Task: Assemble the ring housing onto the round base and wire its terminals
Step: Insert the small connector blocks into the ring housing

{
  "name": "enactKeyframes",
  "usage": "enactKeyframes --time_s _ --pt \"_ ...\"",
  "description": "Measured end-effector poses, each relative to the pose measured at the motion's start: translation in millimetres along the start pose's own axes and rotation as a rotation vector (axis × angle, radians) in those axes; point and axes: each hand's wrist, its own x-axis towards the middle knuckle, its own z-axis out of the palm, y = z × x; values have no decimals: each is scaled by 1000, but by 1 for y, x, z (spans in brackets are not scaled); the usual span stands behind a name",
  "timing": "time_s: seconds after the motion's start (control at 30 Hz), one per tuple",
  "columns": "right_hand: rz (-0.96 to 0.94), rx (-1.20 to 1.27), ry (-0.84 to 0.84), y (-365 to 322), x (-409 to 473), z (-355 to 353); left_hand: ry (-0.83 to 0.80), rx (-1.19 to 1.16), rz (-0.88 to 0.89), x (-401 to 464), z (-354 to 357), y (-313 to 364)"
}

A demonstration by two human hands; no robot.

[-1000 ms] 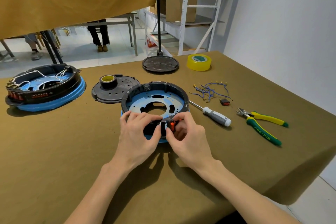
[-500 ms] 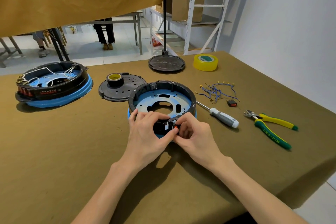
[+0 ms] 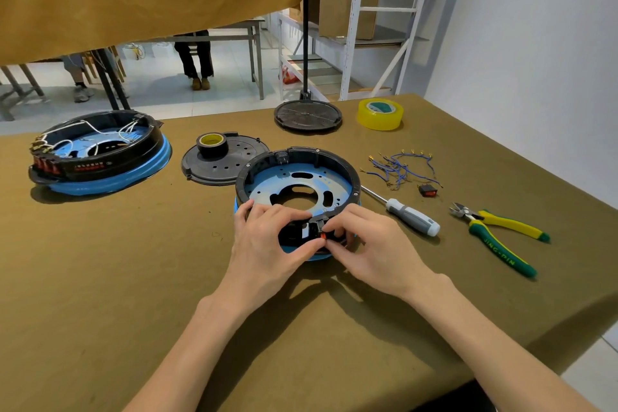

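A black ring housing (image 3: pixel 337 161) sits on a blue round base (image 3: pixel 321 181) in the middle of the table. My left hand (image 3: pixel 267 241) grips the housing's near wall, fingers over its rim and thumb against the outside. My right hand (image 3: pixel 371 244) pinches a small red rocker switch (image 3: pixel 323 236) at an opening in that near wall. A bundle of short blue wires (image 3: pixel 399 167) with metal terminals and a spare red switch (image 3: pixel 428 190) lie to the right.
A screwdriver (image 3: pixel 409 216) and green-yellow cutters (image 3: pixel 498 234) lie right of the housing. A black cover plate (image 3: pixel 220 162) carries a tape roll (image 3: pixel 212 143). A finished wired unit (image 3: pixel 100 152) stands far left. Yellow tape (image 3: pixel 380 114) and a stand's round foot (image 3: pixel 307 115) sit at the back.
Both hands stay at the housing's near wall. My right fingers have worked the red switch further into the opening, so less of its red face shows. The camera shifted slightly.
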Motion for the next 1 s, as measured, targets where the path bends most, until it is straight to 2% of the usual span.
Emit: enactKeyframes --time_s 0.1,0.17,0.37,0.57,0.73,1.0 --pt "-96 -191 35 3 3 -3 -5 -6 11 0 -2 -2" --pt "-112 -220 38 8 8 -7 2 -11 3 0 -2 -2" --pt "-112 -182 -77 8 15 -8 39 6 -19 0 2 2" --pt "3 -53 -167 12 25 -12 64 29 -55 -2 6 7" --pt "4 -73 -153 19 33 -9 78 57 -81 1 8 9" --pt "30 -10 -235 25 39 -10 74 36 -97 1 9 7"
